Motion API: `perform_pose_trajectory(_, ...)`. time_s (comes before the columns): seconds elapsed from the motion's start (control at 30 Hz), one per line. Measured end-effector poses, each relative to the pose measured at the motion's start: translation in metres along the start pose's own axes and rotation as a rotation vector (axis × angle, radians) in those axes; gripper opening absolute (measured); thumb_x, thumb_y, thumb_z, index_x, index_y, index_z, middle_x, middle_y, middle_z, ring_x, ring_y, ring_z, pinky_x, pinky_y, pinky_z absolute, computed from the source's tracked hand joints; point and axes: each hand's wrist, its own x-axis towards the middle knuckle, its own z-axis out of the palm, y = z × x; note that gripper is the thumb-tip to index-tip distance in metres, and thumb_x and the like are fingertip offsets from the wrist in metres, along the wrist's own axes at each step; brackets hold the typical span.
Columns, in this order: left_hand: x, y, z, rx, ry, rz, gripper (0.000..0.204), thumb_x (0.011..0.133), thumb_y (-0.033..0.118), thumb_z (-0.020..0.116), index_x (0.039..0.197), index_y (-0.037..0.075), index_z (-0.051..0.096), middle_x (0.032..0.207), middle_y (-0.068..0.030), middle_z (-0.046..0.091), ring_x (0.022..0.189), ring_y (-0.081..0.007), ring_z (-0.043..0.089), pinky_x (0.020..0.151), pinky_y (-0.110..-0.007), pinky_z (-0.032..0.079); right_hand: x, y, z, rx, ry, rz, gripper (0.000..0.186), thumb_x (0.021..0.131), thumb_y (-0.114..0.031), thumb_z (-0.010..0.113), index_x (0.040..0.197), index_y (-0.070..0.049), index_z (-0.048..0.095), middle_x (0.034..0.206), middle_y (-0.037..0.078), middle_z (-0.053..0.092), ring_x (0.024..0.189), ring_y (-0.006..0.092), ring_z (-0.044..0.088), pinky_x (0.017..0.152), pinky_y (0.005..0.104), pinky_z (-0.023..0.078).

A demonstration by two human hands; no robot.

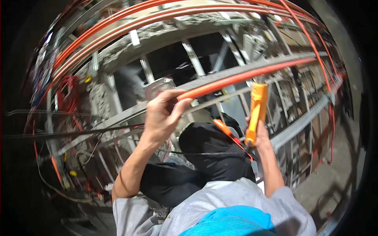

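Note:
My left hand point(162, 116) is closed around the near end of an orange-red pipe point(236, 80), fingers above and thumb below. The pipe slants up to the right beside a grey metal rail. My right hand point(260, 133) grips a yellow-orange handheld tool point(258, 104) with a bare metal tip, held upright. Its tip is close to the pipe; whether they touch I cannot tell. A second orange-handled tool point(223, 127) lies by my knee, partly hidden. The fingers of my right hand are mostly behind the yellow-orange tool.
Long orange and pale pipes point(157, 15) run across the top. Metal studs point(193, 59) and rails frame openings ahead. Red coiled line point(67, 94) hangs at the left, near a dark cable point(75, 133). A galvanized metal channel point(303, 122) slants at the right.

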Motion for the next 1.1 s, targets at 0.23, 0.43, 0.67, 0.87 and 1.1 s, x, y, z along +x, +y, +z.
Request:
perform_pose_trajectory(0.23,0.000,-0.009,-0.004,-0.067,-0.017,0.021,0.026,0.097,0.010,0.073,0.118,-0.004,0.069,0.095,-0.0047,0.074,0.086,-0.0071,0.067,0.075,-0.023,0.054,-0.035,-0.019,0.020,-0.262,0.022,0.059,0.019,0.099,-0.025,0.063,0.104,-0.007,0.066,0.065,0.000,0.056,0.047,0.0160,0.060,0.041,0.0317,0.051)
perform_pose_trajectory(0.43,-0.003,-0.006,-0.007,-0.075,-0.027,0.051,0.029,0.097,0.012,0.074,0.121,-0.003,0.066,0.098,-0.0064,0.074,0.085,-0.0069,0.067,0.073,-0.022,0.054,-0.031,0.000,0.003,-0.091,0.030,0.064,0.025,0.099,-0.029,0.065,0.099,-0.005,0.063,0.063,0.001,0.053,0.047,0.0136,0.052,0.045,0.0296,0.048)
perform_pose_trajectory(0.67,-0.006,-0.007,-0.006,-0.134,-0.073,0.006,0.027,0.098,0.009,0.072,0.122,-0.003,0.065,0.104,-0.0072,0.073,0.088,-0.0086,0.067,0.078,-0.023,0.055,-0.027,-0.002,-0.014,0.030,-0.025,-0.027,0.029,0.097,-0.035,0.065,0.094,-0.007,0.063,0.066,0.002,0.050,0.052,0.0138,0.049,0.049,0.0282,0.046)
perform_pose_trajectory(0.87,-0.003,-0.011,-0.008,-0.161,-0.036,0.050,0.029,0.096,0.006,0.072,0.124,-0.002,0.065,0.104,-0.0036,0.070,0.094,-0.0087,0.065,0.085,-0.023,0.052,-0.033,-0.002,0.014,-0.162,0.016,-0.044,0.019,0.101,-0.026,0.059,0.092,-0.009,0.061,0.070,0.004,0.058,0.053,0.0176,0.057,0.047,0.0325,0.052)
perform_pose_trajectory(1.1,0.003,-0.014,-0.004,-0.283,0.008,0.027,0.028,0.096,-0.001,0.071,0.123,-0.005,0.063,0.106,-0.0076,0.070,0.097,-0.0092,0.066,0.088,-0.023,0.052,-0.050,-0.001,0.025,-0.197,-0.074,0.029,0.020,0.098,-0.019,0.064,0.102,0.001,0.065,0.076,0.009,0.064,0.056,0.0190,0.065,0.056,0.0343,0.060)
